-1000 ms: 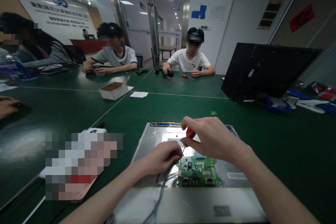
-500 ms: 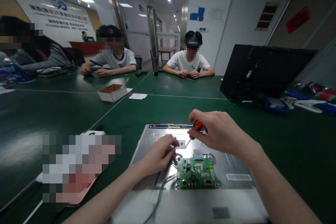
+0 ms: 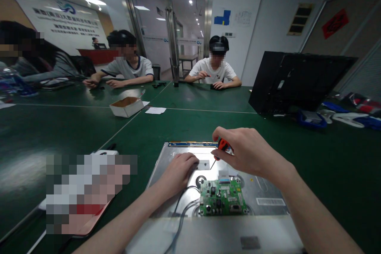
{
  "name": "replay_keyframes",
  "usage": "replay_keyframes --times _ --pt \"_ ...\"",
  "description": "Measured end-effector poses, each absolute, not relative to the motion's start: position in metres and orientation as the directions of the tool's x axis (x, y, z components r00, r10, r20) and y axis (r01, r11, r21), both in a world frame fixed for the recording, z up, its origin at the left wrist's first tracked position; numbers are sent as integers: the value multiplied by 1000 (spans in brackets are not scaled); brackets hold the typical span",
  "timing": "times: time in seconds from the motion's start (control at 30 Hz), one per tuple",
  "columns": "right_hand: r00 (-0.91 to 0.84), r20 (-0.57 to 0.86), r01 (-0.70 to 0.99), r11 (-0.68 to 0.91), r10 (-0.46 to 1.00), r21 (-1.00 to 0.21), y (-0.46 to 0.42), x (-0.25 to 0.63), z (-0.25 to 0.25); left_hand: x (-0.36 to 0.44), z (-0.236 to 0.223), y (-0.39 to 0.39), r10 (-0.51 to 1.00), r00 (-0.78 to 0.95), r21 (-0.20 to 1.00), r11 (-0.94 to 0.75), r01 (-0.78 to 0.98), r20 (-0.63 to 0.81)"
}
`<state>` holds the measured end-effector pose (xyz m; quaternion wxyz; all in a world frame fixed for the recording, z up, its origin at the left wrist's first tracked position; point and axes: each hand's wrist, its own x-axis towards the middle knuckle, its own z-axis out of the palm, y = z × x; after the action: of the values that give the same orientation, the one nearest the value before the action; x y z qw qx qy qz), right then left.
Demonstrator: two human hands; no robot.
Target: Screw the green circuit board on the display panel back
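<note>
Orange screwdriver (image 3: 222,147) gripped in right hand (image 3: 247,147). Beneath those fingers, metal panel (image 3: 258,189). Cannot tell hold of left hand (image 3: 177,171).

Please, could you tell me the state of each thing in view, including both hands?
Left hand: resting on the metal panel, nothing seen held.
Right hand: closed around the screwdriver.
Screwdriver: tilted, tip down; contact with the panel unclear.
Metal panel: lying on the green table.
Circuit board: uncovered, over the panel.
Cables: bent, left of the board.
White box: open on top.
Black panel: standing, tilted.
</note>
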<state>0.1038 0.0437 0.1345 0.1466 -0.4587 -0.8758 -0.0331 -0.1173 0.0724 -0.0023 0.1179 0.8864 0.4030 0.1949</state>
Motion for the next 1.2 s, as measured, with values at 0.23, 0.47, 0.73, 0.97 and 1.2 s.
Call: replay_keyframes --times 0.23,0.47,0.73,0.97,1.2 --pt "-529 274 820 567 803 -80 43 103 135 -120 -4 76 796 550 325 -605 727 251" --pt "-521 277 827 558 807 -73 42 105 137 -117 2 72 813 521 416 -582 699 261" --pt "-547 281 802 590 788 -93 38 104 138 -113 25 56 693 718 792 -477 382 72" --pt "-556 290 798 598 779 -74 37 103 138 -114 33 49 507 852 887 -324 328 -130" --pt "-574 275 788 612 771 -73 37 99 136 -110 31 47 478 872 789 -495 365 -103"
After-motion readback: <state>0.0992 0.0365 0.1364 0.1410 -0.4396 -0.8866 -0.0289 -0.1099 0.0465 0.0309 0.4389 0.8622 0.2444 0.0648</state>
